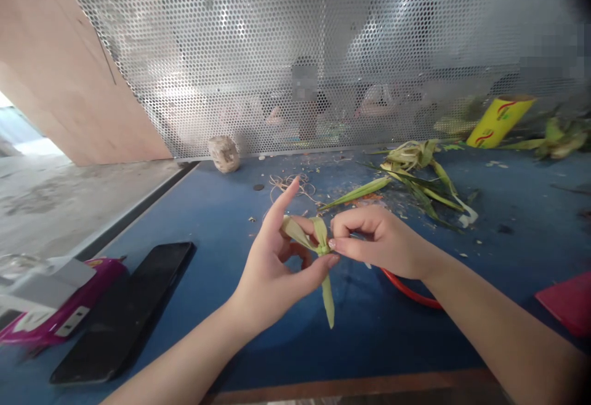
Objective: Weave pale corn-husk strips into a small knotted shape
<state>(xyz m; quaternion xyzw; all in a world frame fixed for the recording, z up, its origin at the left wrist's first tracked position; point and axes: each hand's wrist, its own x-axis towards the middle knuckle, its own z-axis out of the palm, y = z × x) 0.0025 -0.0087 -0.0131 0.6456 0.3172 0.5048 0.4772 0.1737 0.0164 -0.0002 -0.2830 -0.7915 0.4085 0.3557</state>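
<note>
A pale green strip of corn husk (327, 300) is bent into loops, with a pinched knot in the middle and a tail hanging down. My left hand (277, 269) grips it between thumb and curled fingers, index finger pointing up. At the knot, my right hand (383, 239) pinches the husk between thumb and index finger. Under the right wrist shows a red curved piece (410, 291), mostly hidden, so its kind is unclear. Beyond the hands lies a tangle of thin string (295, 188). A heap of corn husks (415, 171) rests behind the right hand.
A perforated metal screen (258, 54) closes off the blue table (221, 220) at the back. A black phone (124, 312) lies left, beside a purple power strip (99, 276) with a white plug. A yellow roll (501, 122) leans back right; a red object (567, 300) lies at right.
</note>
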